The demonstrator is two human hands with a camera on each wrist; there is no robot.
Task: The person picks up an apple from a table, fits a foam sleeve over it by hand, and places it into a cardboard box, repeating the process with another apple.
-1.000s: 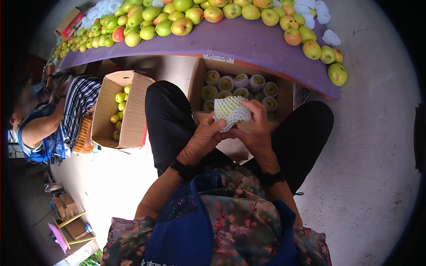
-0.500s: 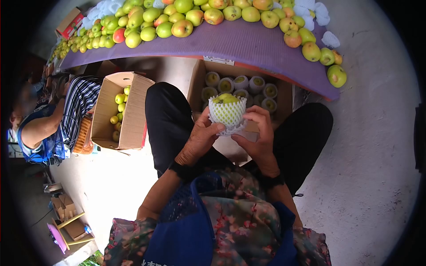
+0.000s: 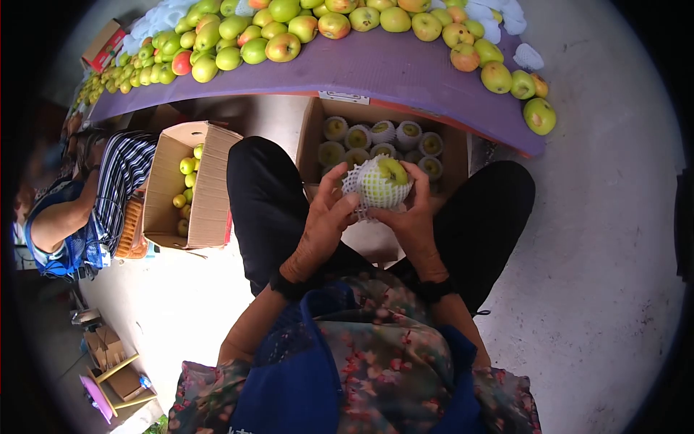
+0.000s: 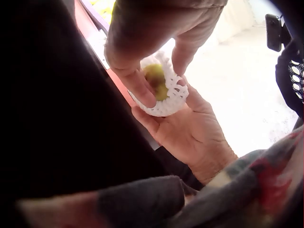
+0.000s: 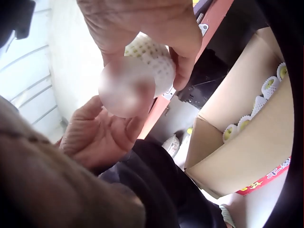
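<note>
In the head view, a green apple (image 3: 392,171) sits in a white foam net (image 3: 376,194) between both hands, above the lap. The apple's bare top faces up and to the right. My left hand (image 3: 322,226) pinches the net's left side between thumb and fingers. On the opposite side, my right hand (image 3: 418,230) grips the netted apple, its thumb low and its fingers at the upper right. The left wrist view shows the net's open end, with the apple's yellow-green skin inside. A blurred patch covers part of the hold in the right wrist view.
Beyond the knees, a carton (image 3: 309,134) holds rows of netted apples. Another carton (image 3: 215,177) with loose apples stands at the left, beside a seated person (image 3: 61,224). Loose apples (image 3: 283,47) and foam nets (image 3: 499,14) are heaped on the purple-covered table (image 3: 405,69).
The netted apple has been turned, so its bare top now points to the right. My right hand's fingers have closed in on its side. The head view has shifted slightly.
</note>
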